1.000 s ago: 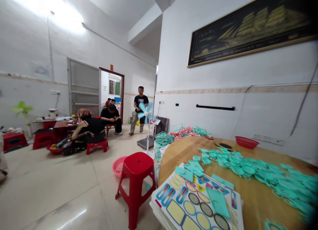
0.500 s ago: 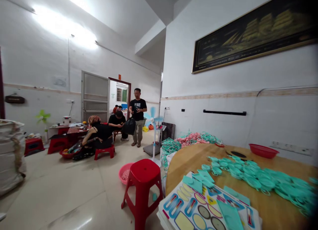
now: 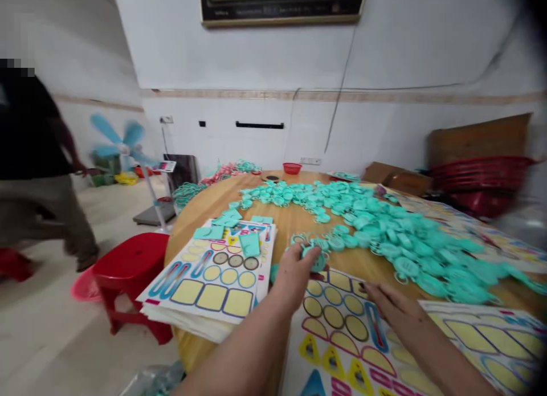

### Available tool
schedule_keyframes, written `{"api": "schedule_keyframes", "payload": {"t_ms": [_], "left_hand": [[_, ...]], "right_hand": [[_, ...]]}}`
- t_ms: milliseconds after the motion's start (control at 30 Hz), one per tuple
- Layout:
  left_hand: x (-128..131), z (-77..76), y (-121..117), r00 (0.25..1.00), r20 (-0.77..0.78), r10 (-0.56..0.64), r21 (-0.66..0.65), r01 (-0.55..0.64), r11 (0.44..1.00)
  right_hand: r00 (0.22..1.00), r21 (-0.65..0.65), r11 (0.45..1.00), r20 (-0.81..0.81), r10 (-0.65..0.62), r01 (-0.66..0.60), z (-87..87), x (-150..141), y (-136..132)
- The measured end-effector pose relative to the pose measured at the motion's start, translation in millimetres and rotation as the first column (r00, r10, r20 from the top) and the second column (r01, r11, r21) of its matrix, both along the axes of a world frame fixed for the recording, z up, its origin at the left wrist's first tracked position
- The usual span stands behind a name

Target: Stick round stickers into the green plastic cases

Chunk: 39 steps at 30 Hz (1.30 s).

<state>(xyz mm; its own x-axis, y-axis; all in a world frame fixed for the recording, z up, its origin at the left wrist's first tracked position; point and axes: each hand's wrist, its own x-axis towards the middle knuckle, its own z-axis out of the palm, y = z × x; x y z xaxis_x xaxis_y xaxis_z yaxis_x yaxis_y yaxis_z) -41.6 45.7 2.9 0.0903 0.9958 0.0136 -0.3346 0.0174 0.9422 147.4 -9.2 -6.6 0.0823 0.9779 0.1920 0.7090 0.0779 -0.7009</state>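
My left hand (image 3: pixel 294 273) reaches forward over a sticker sheet (image 3: pixel 342 327) and its fingers close on a small turquoise round piece (image 3: pixel 315 260) at the sheet's far edge. My right hand (image 3: pixel 391 307) lies flat on the same sheet, fingers stretched out, holding nothing. A large heap of turquoise round pieces (image 3: pixel 384 231) spreads over the round wooden table (image 3: pixel 294 219) beyond both hands. A stack of sticker sheets (image 3: pixel 213 273) with a few turquoise cards on top lies to the left of my left hand.
A red plastic stool (image 3: pixel 128 270) stands at the table's left side, a pink basin (image 3: pixel 83 285) behind it. A person in a black shirt (image 3: pixel 38 174) passes at far left beside a standing fan (image 3: pixel 128 148). Red basins (image 3: pixel 482 176) and cardboard boxes (image 3: pixel 397 176) sit at the right.
The view has swung right and down from the room to the table. Both my hands have come into view, the left one on a turquoise piece. The standing person now walks close by at left.
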Motion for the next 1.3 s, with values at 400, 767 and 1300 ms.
{"api": "schedule_keyframes", "payload": {"t_ms": [400,767,1300], "left_hand": [[0,-0.2,-10,0.983,-0.145,-0.112,-0.141,0.091,0.986],[-2,-4.2,-5,0.993,-0.121,0.005,-0.062,-0.012,0.998],[-3,-1.3,-9,0.958,-0.277,-0.070,-0.103,0.043,0.994]], "right_hand": [[0.986,0.015,0.994,0.124,-0.111,0.110,-10.7,37,16],[0.953,-0.027,0.984,0.257,-0.163,0.176,-26.6,41,25],[0.966,-0.096,0.968,0.142,-0.218,0.232,-31.2,43,28]]}}
